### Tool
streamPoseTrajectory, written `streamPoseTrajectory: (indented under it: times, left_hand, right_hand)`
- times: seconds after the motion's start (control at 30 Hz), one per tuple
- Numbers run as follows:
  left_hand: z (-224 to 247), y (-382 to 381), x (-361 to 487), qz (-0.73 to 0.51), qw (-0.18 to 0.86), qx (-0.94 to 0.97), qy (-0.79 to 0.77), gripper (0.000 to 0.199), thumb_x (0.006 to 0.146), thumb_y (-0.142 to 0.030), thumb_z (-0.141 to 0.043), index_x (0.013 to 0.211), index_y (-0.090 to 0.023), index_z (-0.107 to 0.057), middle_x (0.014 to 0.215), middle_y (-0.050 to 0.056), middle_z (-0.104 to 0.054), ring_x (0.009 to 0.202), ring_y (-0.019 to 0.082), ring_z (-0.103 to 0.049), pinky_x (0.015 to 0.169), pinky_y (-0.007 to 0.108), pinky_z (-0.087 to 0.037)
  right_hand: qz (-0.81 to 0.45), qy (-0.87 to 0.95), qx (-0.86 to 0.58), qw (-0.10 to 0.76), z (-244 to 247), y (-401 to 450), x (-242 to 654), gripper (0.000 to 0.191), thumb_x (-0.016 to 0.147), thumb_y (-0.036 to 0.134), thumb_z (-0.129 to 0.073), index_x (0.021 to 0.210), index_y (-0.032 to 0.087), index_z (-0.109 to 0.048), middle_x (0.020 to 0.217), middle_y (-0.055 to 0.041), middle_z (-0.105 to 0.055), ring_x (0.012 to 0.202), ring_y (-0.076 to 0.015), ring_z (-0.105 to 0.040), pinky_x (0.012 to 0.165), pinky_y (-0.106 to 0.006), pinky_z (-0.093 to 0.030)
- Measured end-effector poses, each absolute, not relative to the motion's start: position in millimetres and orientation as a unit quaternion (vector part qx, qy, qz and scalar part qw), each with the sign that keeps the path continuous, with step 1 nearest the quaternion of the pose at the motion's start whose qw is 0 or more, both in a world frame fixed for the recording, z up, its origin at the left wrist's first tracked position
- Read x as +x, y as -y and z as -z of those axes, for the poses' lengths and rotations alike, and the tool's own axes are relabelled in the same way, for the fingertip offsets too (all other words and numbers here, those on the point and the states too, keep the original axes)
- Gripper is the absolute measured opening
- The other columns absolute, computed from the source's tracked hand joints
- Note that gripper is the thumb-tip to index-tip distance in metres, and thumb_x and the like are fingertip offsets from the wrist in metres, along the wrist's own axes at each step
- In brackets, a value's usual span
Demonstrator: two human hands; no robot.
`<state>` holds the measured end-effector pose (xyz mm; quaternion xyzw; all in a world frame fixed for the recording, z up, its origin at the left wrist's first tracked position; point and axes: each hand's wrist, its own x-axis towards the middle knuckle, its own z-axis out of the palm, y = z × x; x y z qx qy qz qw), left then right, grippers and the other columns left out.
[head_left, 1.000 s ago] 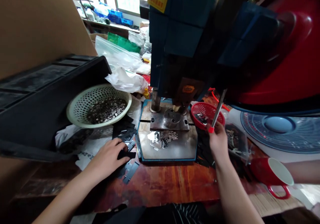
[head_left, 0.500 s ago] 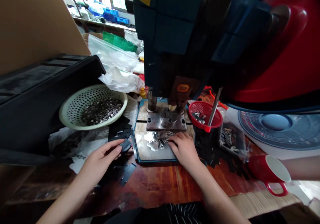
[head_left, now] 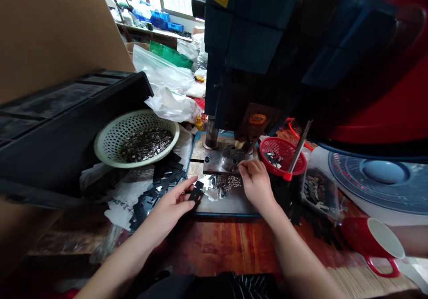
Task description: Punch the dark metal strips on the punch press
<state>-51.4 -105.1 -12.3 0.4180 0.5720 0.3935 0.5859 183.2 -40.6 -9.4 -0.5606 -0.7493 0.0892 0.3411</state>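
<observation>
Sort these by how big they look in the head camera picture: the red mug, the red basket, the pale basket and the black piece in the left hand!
1. Pale basket
2. Red mug, though it may look bigger because it is nearer
3. Red basket
4. Black piece

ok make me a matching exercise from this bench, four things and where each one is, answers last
1. thin black rectangular plate
2. pale green perforated plastic basket
3. red perforated plastic basket
4. red mug with white inside

A. farthest right of the four
B. beside the large black crate
C. in the left hand
D. partly behind the slanted metal rod

Pairs: 1-C, 2-B, 3-D, 4-A
</observation>
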Motion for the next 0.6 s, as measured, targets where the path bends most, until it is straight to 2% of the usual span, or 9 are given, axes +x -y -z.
streamPoseTrajectory:
  times: [0.27, 0.47, 0.6]
  left_hand:
    - [16, 111, -59, -0.398, 0.568, 0.411, -0.591, 0.053, 0.07, -0.036, -0.063, 0.12, -0.021, -0.058, 0.106, 0.007, -0.066, 0.093, 0.022, -0.062, 0.088, 0.039, -0.045]
    - [10, 119, -62, -0.451, 0.563, 0.394, -0.57, 0.029, 0.069, -0.035, -0.065, 0.093, -0.018, -0.069, 0.087, 0.005, -0.067, 0.083, 0.019, -0.06, 0.077, 0.032, -0.046]
    - [8, 123, -64, -0.489, 0.554, 0.36, -0.57, 0.035, 0.069, -0.031, -0.065, 0.102, -0.019, -0.064, 0.079, 0.001, -0.059, 0.074, 0.014, -0.055, 0.066, 0.026, -0.044]
  right_hand:
    - [-0.05, 0.739, -0.586, 0.328, 11, -11, 176, 0.018, 0.086, 0.029, -0.048, 0.084, 0.018, -0.062, 0.087, -0.0088, -0.06, 0.086, -0.0226, -0.054, 0.08, -0.034, -0.04]
    - [-0.095, 0.74, -0.556, 0.366, 20, -21, 181, 0.026, 0.084, 0.04, -0.048, 0.076, 0.018, -0.059, 0.075, -0.0059, -0.056, 0.073, -0.0209, -0.052, 0.069, -0.034, -0.04]
    - [-0.094, 0.727, -0.552, 0.398, 17, -9, 184, 0.032, 0.085, 0.044, -0.045, 0.08, 0.017, -0.062, 0.08, -0.0084, -0.058, 0.078, -0.0228, -0.054, 0.073, -0.036, -0.042]
